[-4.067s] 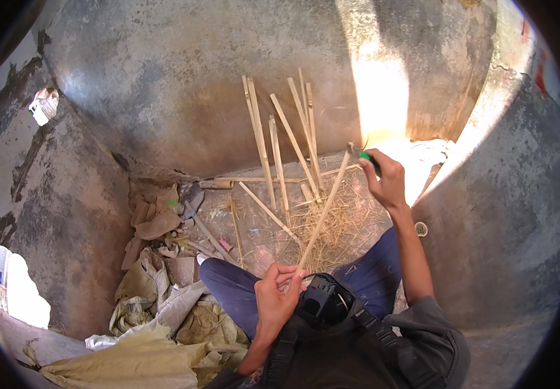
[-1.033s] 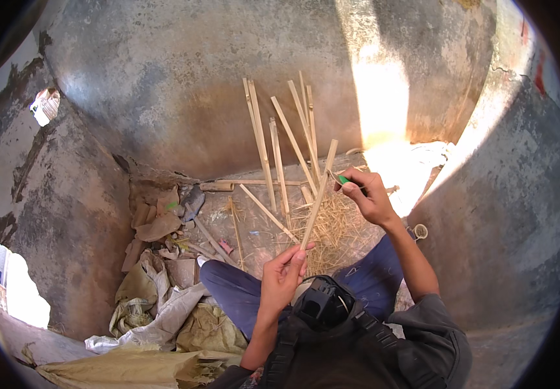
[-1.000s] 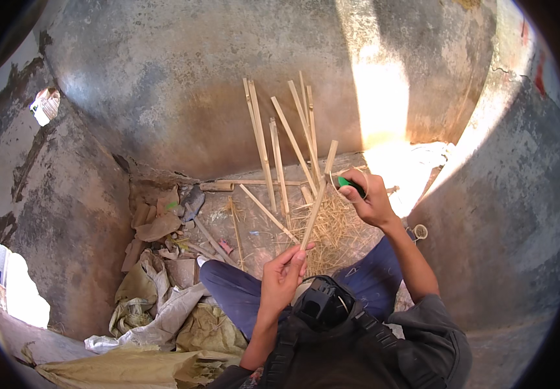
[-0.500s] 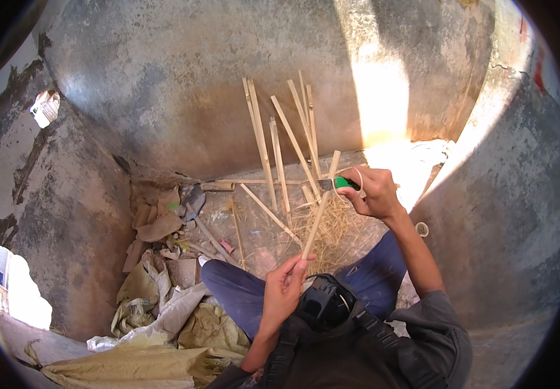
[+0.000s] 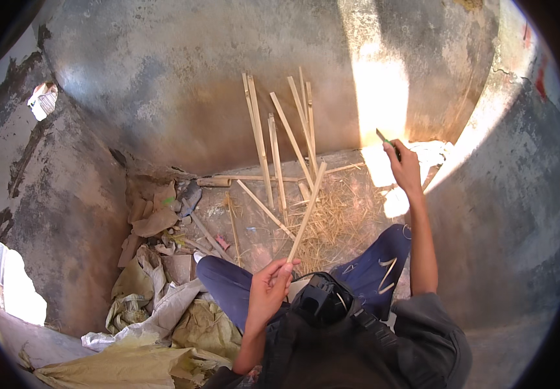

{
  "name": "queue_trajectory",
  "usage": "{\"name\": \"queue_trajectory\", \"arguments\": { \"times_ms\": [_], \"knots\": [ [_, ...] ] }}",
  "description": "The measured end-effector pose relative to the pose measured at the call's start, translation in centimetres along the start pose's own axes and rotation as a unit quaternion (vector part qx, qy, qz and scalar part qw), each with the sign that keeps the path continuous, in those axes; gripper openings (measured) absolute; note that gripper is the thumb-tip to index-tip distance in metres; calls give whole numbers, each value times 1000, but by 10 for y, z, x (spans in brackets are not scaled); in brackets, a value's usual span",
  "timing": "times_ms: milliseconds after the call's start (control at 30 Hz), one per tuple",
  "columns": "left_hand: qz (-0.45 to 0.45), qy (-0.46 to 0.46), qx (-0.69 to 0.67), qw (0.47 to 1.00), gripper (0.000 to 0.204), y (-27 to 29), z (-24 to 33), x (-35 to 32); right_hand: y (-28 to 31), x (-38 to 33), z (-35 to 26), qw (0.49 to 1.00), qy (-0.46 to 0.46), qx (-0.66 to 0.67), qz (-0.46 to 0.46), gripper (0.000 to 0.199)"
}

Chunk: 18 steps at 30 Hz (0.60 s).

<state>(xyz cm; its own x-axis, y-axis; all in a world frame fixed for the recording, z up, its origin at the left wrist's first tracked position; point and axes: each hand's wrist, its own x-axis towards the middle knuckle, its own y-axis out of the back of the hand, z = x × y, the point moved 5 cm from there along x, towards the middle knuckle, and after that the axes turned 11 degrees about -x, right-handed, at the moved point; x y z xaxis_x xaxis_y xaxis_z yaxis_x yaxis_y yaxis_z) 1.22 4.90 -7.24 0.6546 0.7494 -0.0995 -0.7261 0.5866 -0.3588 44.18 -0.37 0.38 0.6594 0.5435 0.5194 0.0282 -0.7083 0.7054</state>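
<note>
1. Here, in the head view, the left hand (image 5: 268,292) has its grip clamped on the near end of a long pale strip (image 5: 306,212); the strip runs up and away from that grip toward the wall.
2. The right hand (image 5: 404,170) is stretched far out from the strip, its grip closed on a small knife (image 5: 384,138) with a green handle, whose dark blade points up beyond the fingers into the sunlit patch.
3. The blade is off the strip, well apart from it.
4. Judging by this, the work looks partway: a bed of fine straw-like shavings (image 5: 338,217) lies under the strip's middle, so much paring seems done.
5. Beyond the strip's far end, several more sticks (image 5: 273,139) lean against the wall (image 5: 182,84); others lie flat on the floor to the left of the grip. Whether these are finished or waiting, I cannot tell.
6. The strip is thin, flat, straight, light tan and matt, like split bamboo or cane.
7. The shavings are wiry and tangled.
8. The wall is rough, stained plaster, grey and rust-brown.
9. To the left of the left grip lie crumpled sacks (image 5: 163,311), woven and dull yellow-green, with torn cardboard scraps above them.
</note>
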Motion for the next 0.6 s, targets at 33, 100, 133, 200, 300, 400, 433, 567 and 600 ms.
{"name": "queue_trajectory", "arguments": {
  "times_ms": [33,100,133,200,300,400,433,567,600],
  "knots": [
    [-9,0,-11,1000,29,-2,-2,3,-3,-11,-7,1000,21,19,-14,40],
    [-6,-25,13,1000,30,-8,-1,13,-6,-36,-28,995,62,75,-23,36],
    [-2,-35,27,999,31,-11,0,16,-5,-48,-45,990,84,113,-20,34],
    [2,-33,33,999,32,-18,5,18,3,-76,-72,980,132,150,-15,31],
    [13,-27,21,999,32,-27,11,16,11,-113,-103,968,207,141,-29,25],
    [24,-43,47,998,30,-29,14,17,13,-138,-135,947,296,121,-34,24],
    [28,-52,64,996,29,-29,15,18,10,-144,-142,943,312,109,-42,24],
    [30,-104,110,988,28,-29,19,18,3,-158,-152,937,335,96,-38,27],
    [34,-110,112,987,28,-29,20,17,3,-158,-153,938,332,92,-40,27]
  ]
}}
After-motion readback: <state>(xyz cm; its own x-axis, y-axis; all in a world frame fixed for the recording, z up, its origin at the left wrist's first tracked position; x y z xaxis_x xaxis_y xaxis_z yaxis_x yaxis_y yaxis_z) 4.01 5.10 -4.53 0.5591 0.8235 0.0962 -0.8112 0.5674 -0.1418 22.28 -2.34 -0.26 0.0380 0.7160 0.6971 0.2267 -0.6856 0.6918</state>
